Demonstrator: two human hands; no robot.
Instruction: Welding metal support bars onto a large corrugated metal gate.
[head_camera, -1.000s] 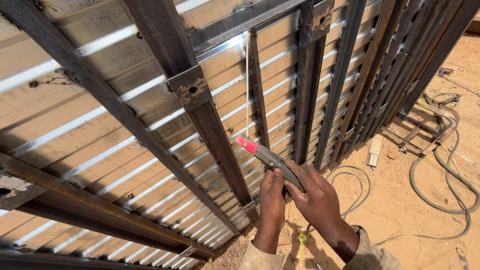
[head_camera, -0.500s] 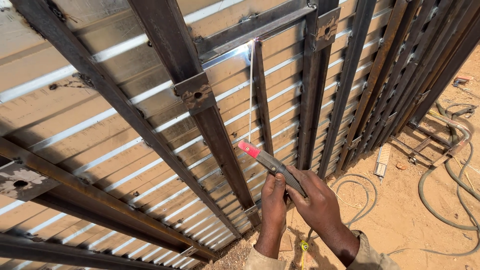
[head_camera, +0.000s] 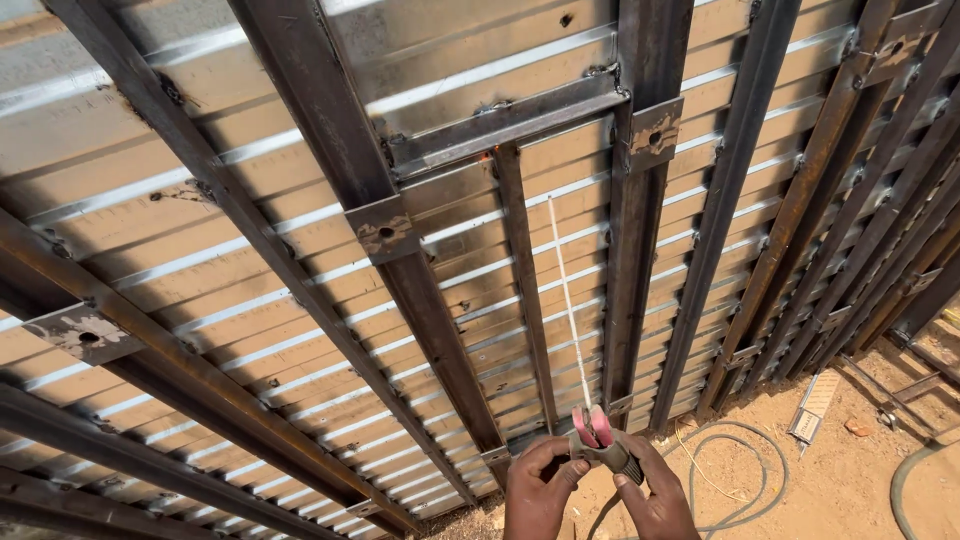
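Note:
At the bottom of the head view both my hands hold a grey tool with red-pink tips (head_camera: 598, 440). My left hand (head_camera: 537, 490) grips it from the left, and my right hand (head_camera: 655, 492) grips it from the right. The red-pink tips point up toward a corrugated metal sheet wall (head_camera: 470, 290) braced by dark steel bars. A white chalk line (head_camera: 567, 300) runs down the sheet between two bars, ending just above the tool.
Dark steel uprights (head_camera: 640, 210) with small bracket plates (head_camera: 384, 230) cross the sheet. Sandy ground lies at the lower right with a looped cable (head_camera: 730, 465), a hose (head_camera: 915, 475) and a flat white-and-orange object (head_camera: 815, 405).
The tool has swung from a diagonal pose against the sheet to nearly end-on between my hands. The view has shifted, so my hands now sit lower in the frame.

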